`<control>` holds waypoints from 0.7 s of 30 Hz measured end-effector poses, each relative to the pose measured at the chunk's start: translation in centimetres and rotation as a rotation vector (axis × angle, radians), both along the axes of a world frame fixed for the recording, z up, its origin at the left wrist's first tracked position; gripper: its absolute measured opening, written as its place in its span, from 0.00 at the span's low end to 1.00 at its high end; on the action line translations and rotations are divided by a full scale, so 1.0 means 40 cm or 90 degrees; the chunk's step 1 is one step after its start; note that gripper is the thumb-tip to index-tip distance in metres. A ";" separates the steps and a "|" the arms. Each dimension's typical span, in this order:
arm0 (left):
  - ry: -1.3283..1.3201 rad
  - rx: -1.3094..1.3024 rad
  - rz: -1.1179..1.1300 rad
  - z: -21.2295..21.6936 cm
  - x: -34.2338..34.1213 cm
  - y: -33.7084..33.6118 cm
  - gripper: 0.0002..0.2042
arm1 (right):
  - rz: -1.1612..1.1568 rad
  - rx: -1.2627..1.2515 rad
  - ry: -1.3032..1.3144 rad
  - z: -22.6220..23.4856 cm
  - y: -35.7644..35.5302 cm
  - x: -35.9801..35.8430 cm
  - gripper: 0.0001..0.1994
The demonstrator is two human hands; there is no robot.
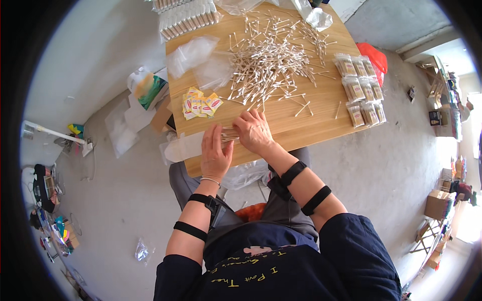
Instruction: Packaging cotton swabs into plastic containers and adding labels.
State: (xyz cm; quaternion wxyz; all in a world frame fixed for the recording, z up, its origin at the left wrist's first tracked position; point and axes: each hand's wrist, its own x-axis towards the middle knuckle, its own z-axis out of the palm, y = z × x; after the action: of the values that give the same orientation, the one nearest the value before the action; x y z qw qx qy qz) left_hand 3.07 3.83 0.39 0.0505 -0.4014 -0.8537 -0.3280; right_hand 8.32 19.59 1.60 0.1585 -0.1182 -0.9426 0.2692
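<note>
Near the front edge of the wooden table, a small bundle of cotton swabs (229, 135) lies between my two hands. My left hand (216, 153) is closed on the bundle's left end, fingers on top and thumb at the near side. The other end is gripped by my right hand (253, 131), its fingers curled over and hiding the tips. A clear plastic bag (183, 149) lies flat just left of my left hand; whether the swabs reach into it cannot be seen. Beyond my hands spreads a large loose heap of cotton swabs (273, 60).
Small yellow-and-white cards (201, 104) lie at the left, with empty clear bags (193, 57) behind them. Packed swab bags (359, 88) sit in rows at the right edge. More filled packs (188, 20) are stacked at the far left corner. A red bag (374, 57) hangs beyond the right edge.
</note>
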 end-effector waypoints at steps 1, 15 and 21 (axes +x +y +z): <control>-0.008 -0.005 -0.002 0.001 0.000 -0.001 0.30 | 0.004 -0.004 0.002 0.001 0.002 -0.006 0.04; -0.016 0.015 0.010 0.000 0.000 0.001 0.35 | -0.065 0.017 0.015 -0.004 -0.028 0.032 0.20; 0.054 -0.014 0.005 -0.007 -0.005 -0.007 0.31 | -0.104 -0.072 0.098 -0.008 -0.041 0.049 0.20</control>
State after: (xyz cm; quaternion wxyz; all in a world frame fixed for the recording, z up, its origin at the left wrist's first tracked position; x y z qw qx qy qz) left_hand 2.85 3.56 0.09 0.0833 -0.4124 -0.8559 -0.3008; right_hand 10.27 17.94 1.27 0.2450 -0.1820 -0.8982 0.3163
